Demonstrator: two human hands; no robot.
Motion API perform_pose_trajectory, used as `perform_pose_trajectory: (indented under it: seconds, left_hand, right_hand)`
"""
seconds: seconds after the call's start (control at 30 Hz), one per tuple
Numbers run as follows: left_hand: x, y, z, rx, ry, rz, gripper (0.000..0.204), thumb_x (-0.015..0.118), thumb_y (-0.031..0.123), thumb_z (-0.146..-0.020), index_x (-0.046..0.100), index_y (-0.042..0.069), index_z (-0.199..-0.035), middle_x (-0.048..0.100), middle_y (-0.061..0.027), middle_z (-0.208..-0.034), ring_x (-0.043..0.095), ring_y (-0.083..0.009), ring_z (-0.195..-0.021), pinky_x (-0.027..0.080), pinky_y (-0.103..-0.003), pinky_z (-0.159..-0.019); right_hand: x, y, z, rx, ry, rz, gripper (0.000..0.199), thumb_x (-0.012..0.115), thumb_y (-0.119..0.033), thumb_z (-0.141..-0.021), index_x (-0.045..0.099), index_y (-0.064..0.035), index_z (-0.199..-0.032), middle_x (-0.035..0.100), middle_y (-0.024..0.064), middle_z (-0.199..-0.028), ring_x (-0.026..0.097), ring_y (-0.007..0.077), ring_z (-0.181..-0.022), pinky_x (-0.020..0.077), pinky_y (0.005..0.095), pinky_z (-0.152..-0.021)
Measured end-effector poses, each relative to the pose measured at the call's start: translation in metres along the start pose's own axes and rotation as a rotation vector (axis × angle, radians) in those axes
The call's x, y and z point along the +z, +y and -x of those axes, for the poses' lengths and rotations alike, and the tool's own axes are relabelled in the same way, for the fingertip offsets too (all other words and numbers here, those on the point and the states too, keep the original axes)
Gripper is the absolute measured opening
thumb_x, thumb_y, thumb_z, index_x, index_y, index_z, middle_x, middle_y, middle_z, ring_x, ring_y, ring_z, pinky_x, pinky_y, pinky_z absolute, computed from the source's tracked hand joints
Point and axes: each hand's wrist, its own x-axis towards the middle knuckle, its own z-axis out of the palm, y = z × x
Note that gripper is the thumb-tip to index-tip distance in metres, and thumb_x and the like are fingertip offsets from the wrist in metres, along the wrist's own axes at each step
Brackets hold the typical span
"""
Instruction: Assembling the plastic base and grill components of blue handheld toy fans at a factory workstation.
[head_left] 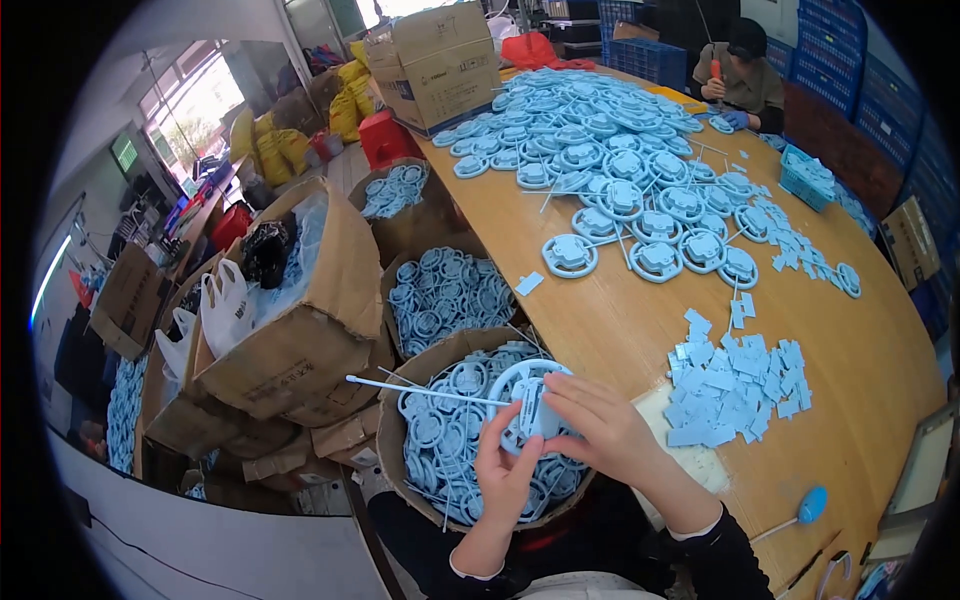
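Gripping one blue ring part (537,408) with bent fingers (580,400), left hand (505,475) and right hand (610,430) are close together above the filled carton (390,450); near their right side passes the edge of the tabletop (610,330), with bare wood (645,325) ahead-right.

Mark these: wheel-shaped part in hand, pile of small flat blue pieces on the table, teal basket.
Wheel-shaped part (541,410): head view, on its central hub.
Pile of flat pieces (738,388): head view, middle of the heap.
Teal basket (799,188): head view, on its outer side wall.
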Motion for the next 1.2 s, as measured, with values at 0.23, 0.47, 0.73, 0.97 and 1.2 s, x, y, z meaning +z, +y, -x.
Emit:
perform_pose_trajectory:
  seconds: [0.23, 0.47, 0.73, 0.97, 1.2]
  left_hand:
    - [-0.004, -0.002, 0.003, 0.01, -0.011, -0.036, 0.037, 0.061, 0.002, -0.075, 0.051, -0.001, -0.11, 0.049, -0.0086, -0.103, 0.046, -0.0146, -0.096, 0.036, -0.024, -0.082]
    - [-0.007, -0.004, 0.006, -0.161, -0.006, 0.133, 0.034, 0.059, 0.001, -0.075, 0.051, -0.002, -0.108, 0.052, -0.0074, -0.102, 0.048, -0.012, -0.092, 0.039, -0.024, -0.08]
    - [-0.016, -0.003, 0.005, -0.176, -0.125, 0.144, 0.031, 0.056, 0.001, -0.076, 0.052, -0.002, -0.107, 0.052, -0.007, -0.102, 0.049, -0.0122, -0.093, 0.04, -0.023, -0.078]
    - [-0.015, 0.003, 0.002, -0.187, -0.172, 0.059, 0.047, 0.066, 0.0, -0.067, 0.048, 0.001, -0.11, 0.052, -0.0062, -0.099, 0.05, -0.0129, -0.092, 0.041, -0.024, -0.076]
    - [-0.013, -0.008, -0.002, -0.098, -0.163, -0.046, 0.032, 0.064, -0.001, -0.07, 0.054, -0.001, -0.101, 0.054, -0.0072, -0.096, 0.055, -0.0132, -0.081, 0.044, -0.022, -0.071]
  right_hand:
    - [0.001, 0.0, 0.005, 0.015, -0.018, -0.043, 0.05, 0.075, -0.018, -0.058, 0.055, 0.0011, -0.1, 0.055, 0.015, -0.11, 0.053, 0.0293, -0.102, 0.0436, 0.0353, -0.083]
    - [-0.007, 0.009, 0.002, 0.091, -0.121, -0.465, 0.046, 0.07, -0.012, -0.066, 0.053, -0.0006, -0.108, 0.054, 0.0133, -0.111, 0.053, 0.0275, -0.102, 0.044, 0.034, -0.082]
    - [-0.027, 0.019, 0.003, 0.175, -0.277, -0.543, 0.046, 0.068, -0.009, -0.067, 0.053, -0.0039, -0.11, 0.056, 0.013, -0.109, 0.055, 0.0266, -0.097, 0.045, 0.0325, -0.078]
    - [-0.017, 0.015, 0.002, 0.172, -0.237, -0.415, 0.043, 0.07, -0.014, -0.066, 0.054, -0.0041, -0.104, 0.058, 0.011, -0.1, 0.055, 0.0275, -0.091, 0.0434, 0.0337, -0.078]
    - [0.006, 0.031, 0.031, 0.549, -0.164, -0.546, 0.069, 0.074, -0.022, -0.066, 0.035, -0.004, -0.121, 0.046, 0.0087, -0.106, 0.048, 0.0169, -0.093, 0.04, 0.0298, -0.08]
